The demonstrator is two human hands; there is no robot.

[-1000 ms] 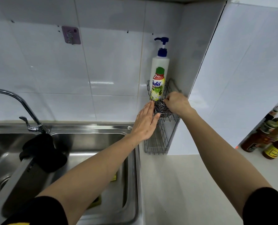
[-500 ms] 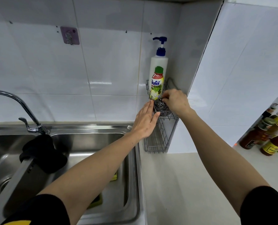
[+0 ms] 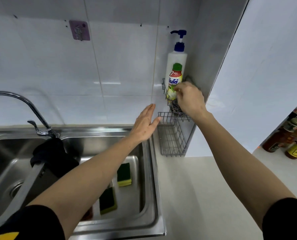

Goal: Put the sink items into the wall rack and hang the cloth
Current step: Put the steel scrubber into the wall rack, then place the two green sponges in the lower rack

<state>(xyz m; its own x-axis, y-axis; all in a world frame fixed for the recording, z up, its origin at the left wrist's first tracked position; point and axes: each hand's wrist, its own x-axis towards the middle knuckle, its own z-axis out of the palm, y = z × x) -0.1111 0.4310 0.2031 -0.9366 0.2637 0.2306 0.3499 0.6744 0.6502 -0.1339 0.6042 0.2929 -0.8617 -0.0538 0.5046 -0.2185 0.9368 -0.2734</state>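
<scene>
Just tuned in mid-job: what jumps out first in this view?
The right hand is up at the wire wall rack in the corner, fingers curled over a steel scourer on the upper shelf beside the tall white pump bottle. The left hand hovers flat and open just left of the rack. Down in the sink, two green-and-yellow sponges lie in the right basin, and a black cloth is draped over the divider.

Right by the right hand point(image 3: 190, 101) there's a tall white plastic pump bottle point(image 3: 176, 66) with a blue pump and a green, red and yellow label, plus a shiny grey steel-wool scrubber point(image 3: 175, 106) in the silver-grey wire wall rack point(image 3: 172, 141). Below the left hand point(image 3: 145, 124), two rectangular sponges, dark green on yellow point(image 3: 124, 174), sit in the stainless-steel sink point(image 3: 151, 170), with a black cloth point(image 3: 53, 155) over its divider and a small purple adhesive wall hook point(image 3: 79, 32) up on the white tiles.
</scene>
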